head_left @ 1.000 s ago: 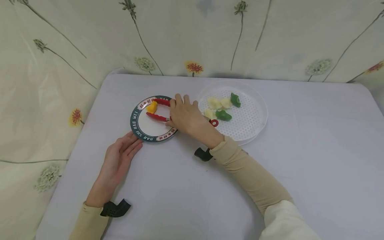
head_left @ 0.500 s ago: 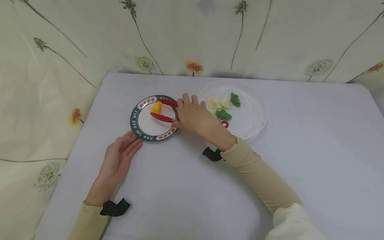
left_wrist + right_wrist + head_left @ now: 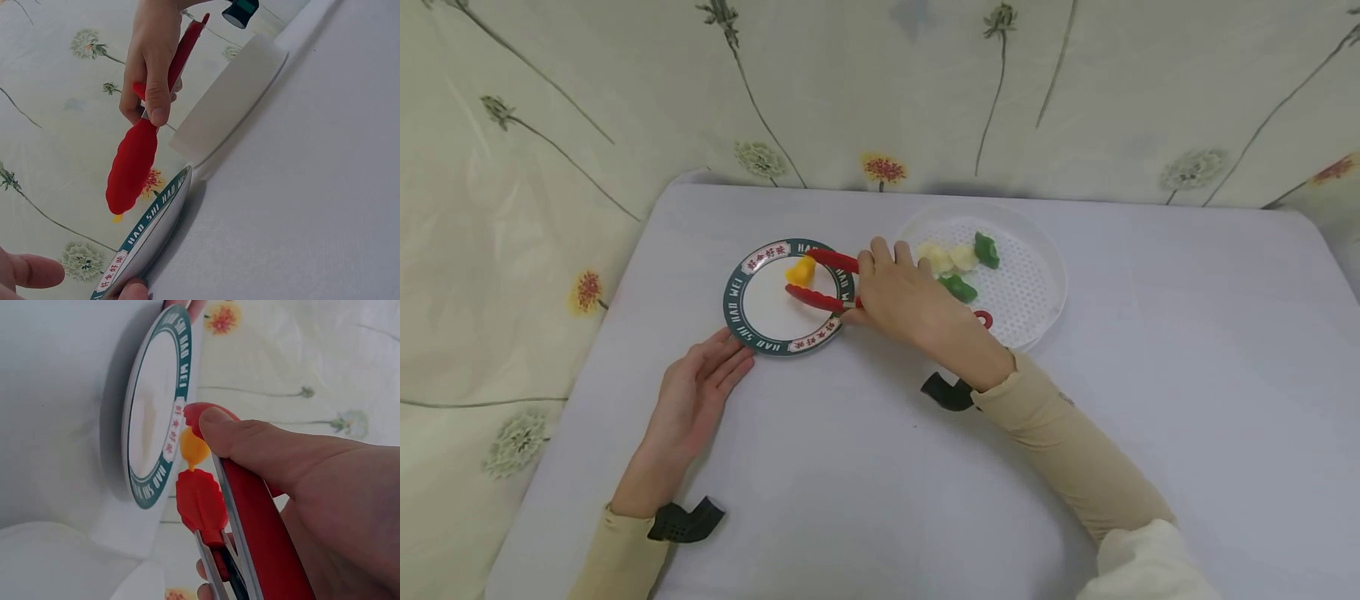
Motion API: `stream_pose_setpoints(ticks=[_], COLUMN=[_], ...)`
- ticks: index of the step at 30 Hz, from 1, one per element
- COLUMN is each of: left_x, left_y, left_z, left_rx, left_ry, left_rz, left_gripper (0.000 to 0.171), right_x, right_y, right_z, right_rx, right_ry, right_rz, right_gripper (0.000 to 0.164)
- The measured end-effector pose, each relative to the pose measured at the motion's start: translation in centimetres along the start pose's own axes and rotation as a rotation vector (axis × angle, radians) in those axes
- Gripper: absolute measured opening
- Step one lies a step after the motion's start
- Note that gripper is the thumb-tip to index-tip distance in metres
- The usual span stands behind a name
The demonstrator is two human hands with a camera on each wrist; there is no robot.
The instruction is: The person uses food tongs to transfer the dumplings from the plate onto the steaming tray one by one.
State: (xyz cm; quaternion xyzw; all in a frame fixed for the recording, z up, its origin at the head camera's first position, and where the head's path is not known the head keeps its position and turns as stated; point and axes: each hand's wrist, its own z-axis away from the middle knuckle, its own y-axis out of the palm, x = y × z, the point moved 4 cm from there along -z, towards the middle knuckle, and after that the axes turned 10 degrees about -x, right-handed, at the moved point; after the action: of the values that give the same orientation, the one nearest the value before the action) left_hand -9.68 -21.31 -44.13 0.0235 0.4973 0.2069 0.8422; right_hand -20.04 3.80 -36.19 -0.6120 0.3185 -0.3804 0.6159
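My right hand (image 3: 910, 300) grips a pair of red-tipped tongs (image 3: 265, 531), with the thumb along one arm. Between the tongs' red tips sits a small yellow lump (image 3: 801, 272), its exact kind unclear. In the right wrist view this yellow lump (image 3: 194, 448) appears raised off the white plate (image 3: 150, 412) with the green lettered rim. My left hand (image 3: 688, 400) lies at the near left edge of the plate (image 3: 775, 308), fingers extended and touching the rim; the left wrist view shows a fingertip (image 3: 133, 290) against its underside and the thumb apart.
Right of the plate stands a round white perforated tray (image 3: 1026, 287), partly behind my right hand. In it lie several pale yellow pieces (image 3: 936, 257) and two green pieces (image 3: 987, 250). A flower-printed cloth (image 3: 820, 92) rises behind the white table (image 3: 850, 467).
My right hand, the tongs and the yellow lump have shifted right across the plate toward the tray. The left hand and plate have stayed about where they were.
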Motion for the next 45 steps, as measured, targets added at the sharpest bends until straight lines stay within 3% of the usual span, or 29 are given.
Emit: stream_pose_setpoints(ticks=[8, 22, 36, 45], left_x=[-0.2, -0.2, 0.0, -0.1], left_y=[0.0, 0.1, 0.1, 0.1], left_z=[0.0, 0.3, 0.2, 0.1], left_rx=[0.014, 0.014, 0.015, 0.011], left_ry=[0.005, 0.01, 0.015, 0.007], left_rz=[0.001, 0.0, -0.008, 0.005], left_gripper=[0.056, 0.056, 0.057, 0.057], right_x=[-1.1, -1.8, -5.1, -7.9], right_y=[-0.8, -2.2, -2.7, -3.0], right_z=[1.9, 5.8, 9.7, 12.1], right_rx=[-0.036, -0.146, -0.09, -0.12], right_ry=[0.019, -0.049, 0.024, 0.05], right_rz=[-0.005, 0.068, -0.002, 0.003], right_gripper=[0.081, 0.079, 0.087, 0.067])
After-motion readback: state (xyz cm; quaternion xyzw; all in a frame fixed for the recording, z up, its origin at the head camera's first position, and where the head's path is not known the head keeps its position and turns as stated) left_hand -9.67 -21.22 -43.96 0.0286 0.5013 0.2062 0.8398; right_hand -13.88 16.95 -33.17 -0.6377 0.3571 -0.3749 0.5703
